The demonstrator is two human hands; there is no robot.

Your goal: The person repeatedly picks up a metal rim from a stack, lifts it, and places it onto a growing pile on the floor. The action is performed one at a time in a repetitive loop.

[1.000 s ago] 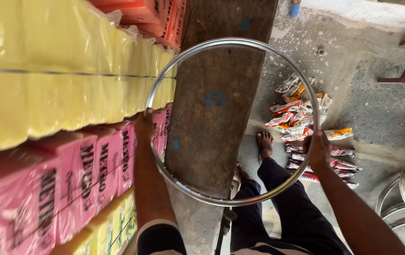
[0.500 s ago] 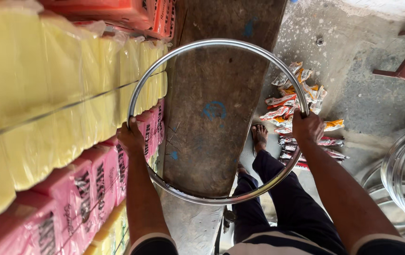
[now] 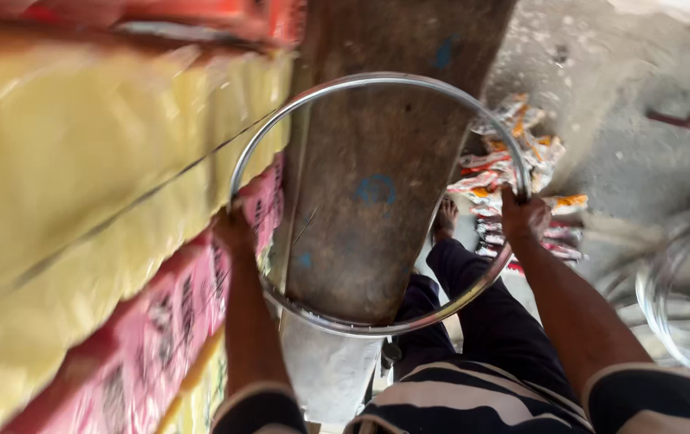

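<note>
Over rough concrete floor (image 3: pixel 618 161), left hand (image 3: pixel 234 231) and right hand (image 3: pixel 523 219) clamp a shiny round metal rim (image 3: pixel 377 80).

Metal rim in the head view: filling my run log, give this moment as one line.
left hand: grip on metal rim left side | right hand: grip on right side | rim upright over wooden post

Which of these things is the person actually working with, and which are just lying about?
In use: metal rim, gripped by left hand and right hand.
Lying about: wooden plank, yellow packs, pink packs, wrappers on floor, other rims.
</note>
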